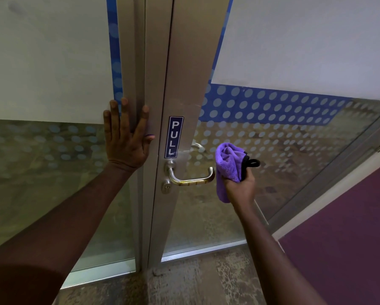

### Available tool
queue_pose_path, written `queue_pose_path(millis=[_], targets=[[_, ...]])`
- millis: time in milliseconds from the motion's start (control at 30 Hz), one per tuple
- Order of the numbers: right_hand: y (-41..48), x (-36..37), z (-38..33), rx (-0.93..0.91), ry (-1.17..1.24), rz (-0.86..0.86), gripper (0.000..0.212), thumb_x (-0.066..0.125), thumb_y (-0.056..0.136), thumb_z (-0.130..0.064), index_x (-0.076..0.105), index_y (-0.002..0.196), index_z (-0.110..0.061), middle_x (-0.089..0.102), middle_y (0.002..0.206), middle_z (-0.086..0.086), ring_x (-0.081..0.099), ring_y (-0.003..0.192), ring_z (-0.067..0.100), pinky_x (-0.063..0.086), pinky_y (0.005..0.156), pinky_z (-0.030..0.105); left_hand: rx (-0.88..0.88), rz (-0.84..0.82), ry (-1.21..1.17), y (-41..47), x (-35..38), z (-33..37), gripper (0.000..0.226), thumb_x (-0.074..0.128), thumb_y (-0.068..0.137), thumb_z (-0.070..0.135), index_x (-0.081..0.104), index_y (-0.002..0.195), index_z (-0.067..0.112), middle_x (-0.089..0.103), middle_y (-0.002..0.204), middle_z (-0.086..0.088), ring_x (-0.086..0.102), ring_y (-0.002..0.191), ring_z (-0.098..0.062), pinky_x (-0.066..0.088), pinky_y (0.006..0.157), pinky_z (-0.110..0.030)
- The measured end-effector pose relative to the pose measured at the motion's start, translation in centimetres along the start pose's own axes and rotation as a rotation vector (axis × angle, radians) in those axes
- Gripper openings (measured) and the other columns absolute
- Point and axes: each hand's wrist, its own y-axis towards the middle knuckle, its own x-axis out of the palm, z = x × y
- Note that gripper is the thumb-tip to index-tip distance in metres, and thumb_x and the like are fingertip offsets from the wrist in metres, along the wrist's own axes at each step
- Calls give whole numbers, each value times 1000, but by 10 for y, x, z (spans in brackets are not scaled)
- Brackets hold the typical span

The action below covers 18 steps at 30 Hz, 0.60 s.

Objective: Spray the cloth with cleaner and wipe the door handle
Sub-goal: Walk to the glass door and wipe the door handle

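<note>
Head view: the right hand (239, 188), right of centre in the frame, has its fingers curled tight round a bunched purple cloth (228, 159). The cloth sits just beside the free end of the door handle (191, 180), and as far as I can tell it is not touching it. The left hand (127, 137), left of centre, lies flat with fingers straight against the metal door frame (132, 51), holding nothing. A blue PULL sign (174, 136) sits just above the handle. No spray bottle is in sight, so I judge the spraying is done and the wiping step is in hand. The next move calls for bringing the cloth left onto the lever, wrapping it and rubbing along its length, with the left hand steadying the door.
</note>
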Motion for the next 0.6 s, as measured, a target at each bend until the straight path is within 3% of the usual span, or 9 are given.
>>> queue_pose_path(millis=[67, 133, 333, 600], targets=[[-3, 3, 1, 25, -20, 1, 42, 78, 71, -6, 66, 109, -21, 73, 95, -6, 69, 84, 8, 53, 75, 26, -10, -1, -2, 0, -1, 0, 62, 21, 98, 52, 23, 153, 21, 18, 152, -26, -6, 150, -30, 4, 122, -47], [-7, 5, 3, 54, -44, 2, 42, 79, 70, -13, 68, 109, -23, 74, 93, -7, 69, 84, 10, 54, 75, 28, -11, 2, 1, 1, -1, 1, 64, 23, 97, 53, 24, 152, 20, 23, 147, -27, -6, 150, -30, 4, 122, -48], [-11, 8, 6, 105, -86, -13, 33, 79, 71, -18, 69, 102, -24, 74, 87, -8, 69, 80, 9, 54, 74, 30, 15, 19, 43, 2, -3, 4, 66, 28, 96, 53, 28, 151, 17, 29, 144, -30, 22, 137, -49, 5, 122, -47], [-39, 20, 6, 66, -209, 32, 39, 68, 65, -28, 64, 104, -24, 68, 88, -7, 62, 81, 16, 43, 72, 26, 4, 5, 60, 3, -3, 6, 66, 26, 96, 54, 27, 151, 17, 27, 145, -28, 24, 134, -51, 6, 121, -48]])
